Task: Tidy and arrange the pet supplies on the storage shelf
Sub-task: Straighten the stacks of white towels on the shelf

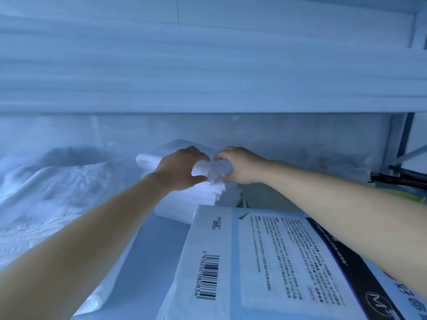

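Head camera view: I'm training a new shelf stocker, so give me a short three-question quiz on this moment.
1. True or false: the left hand and the right hand both grip the small clear crinkled plastic wrap.
2. Pick one: the wrap is held just above A) the stack of folded white pads; B) a red plastic bowl; C) a metal cage.
3. Fill in: the white printed pack with a black barcode lies under the ____ forearm.

Key: 1 true; 2 A; 3 right.
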{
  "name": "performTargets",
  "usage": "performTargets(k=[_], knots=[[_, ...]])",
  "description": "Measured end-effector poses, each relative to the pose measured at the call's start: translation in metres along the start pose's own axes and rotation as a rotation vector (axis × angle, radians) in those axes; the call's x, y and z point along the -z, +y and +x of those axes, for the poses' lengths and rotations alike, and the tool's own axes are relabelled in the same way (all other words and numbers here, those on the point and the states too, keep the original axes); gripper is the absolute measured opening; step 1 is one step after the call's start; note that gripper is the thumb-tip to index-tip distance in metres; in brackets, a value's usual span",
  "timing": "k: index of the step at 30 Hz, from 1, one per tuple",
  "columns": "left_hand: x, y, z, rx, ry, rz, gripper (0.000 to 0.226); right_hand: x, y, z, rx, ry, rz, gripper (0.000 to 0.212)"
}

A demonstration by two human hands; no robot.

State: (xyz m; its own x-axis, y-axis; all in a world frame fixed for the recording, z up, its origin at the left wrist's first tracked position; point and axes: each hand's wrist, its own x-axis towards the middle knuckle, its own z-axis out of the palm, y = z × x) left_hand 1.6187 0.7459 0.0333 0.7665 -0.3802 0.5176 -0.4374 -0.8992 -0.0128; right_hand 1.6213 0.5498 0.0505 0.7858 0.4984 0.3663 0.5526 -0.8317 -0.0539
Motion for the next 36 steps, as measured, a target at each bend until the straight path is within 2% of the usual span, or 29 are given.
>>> performTargets(k=[8,13,27,36], knots=[[-0.009,-0.011,-0.001,0.003,-0.080,-0.048,0.047,-0.013,0.010,0.018,0.066,-0.056,0.023,0.075],[-0.015,-0.018,-0.001,-0.024,-0.107,-0.053,0.064,-0.023,0.018,0.023,0.068,-0.028,0.090,0.075],[-0.037,-0.035,0.013,-0.036,0.027,0.006,0.051,-0.029,0.039,0.042,0.067,-0.058,0.131,0.079],[-0.033,-0.067,0.011,0.090,0.016,0.021,0.044,-0.051,0.010,0.068,0.116,-0.031,0.133,0.075]])
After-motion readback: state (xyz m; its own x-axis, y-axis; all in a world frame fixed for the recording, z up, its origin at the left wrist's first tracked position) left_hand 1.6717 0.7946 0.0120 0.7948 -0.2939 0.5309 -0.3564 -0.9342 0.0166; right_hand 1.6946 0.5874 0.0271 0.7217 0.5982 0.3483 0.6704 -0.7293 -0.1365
